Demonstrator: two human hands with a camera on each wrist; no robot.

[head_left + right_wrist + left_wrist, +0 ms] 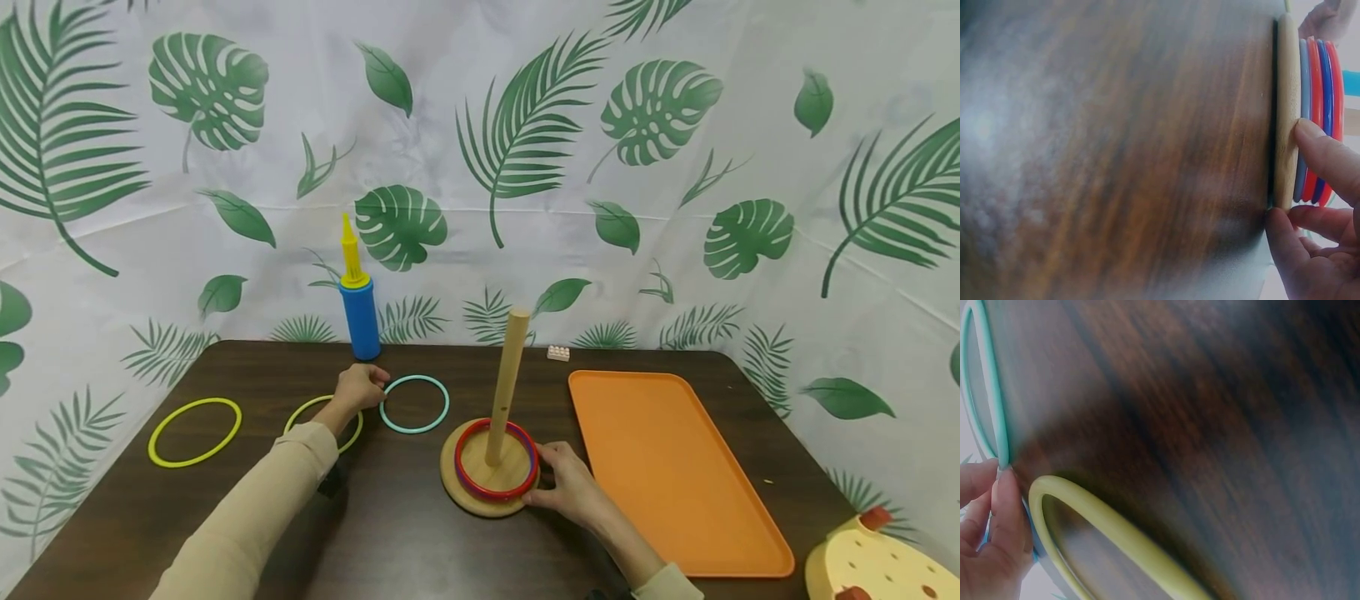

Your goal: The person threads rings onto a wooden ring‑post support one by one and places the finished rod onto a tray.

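Observation:
At the back of the table my left hand [360,388] pinches the near left edge of a turquoise ring [995,406] between thumb and fingertips. A yellow-green ring [1116,534] lies under that forearm, partly hidden by it. My right hand [573,490] grips the right edge of a round wooden base [1288,106], thumb on top and fingers against the side. An upright wooden peg [510,375] rises from this base. Around the peg's foot several rings are stacked: a grey-blue one [1304,94] lowest, then red, blue, and a red ring [1337,94] uppermost.
Another yellow ring [152,442] lies at the far left. A blue and yellow hand pump [362,317] stands at the back edge. To the right are an orange tray [660,467], a small white toy block [558,353] and a cheese-shaped toy [885,567] at the corner.

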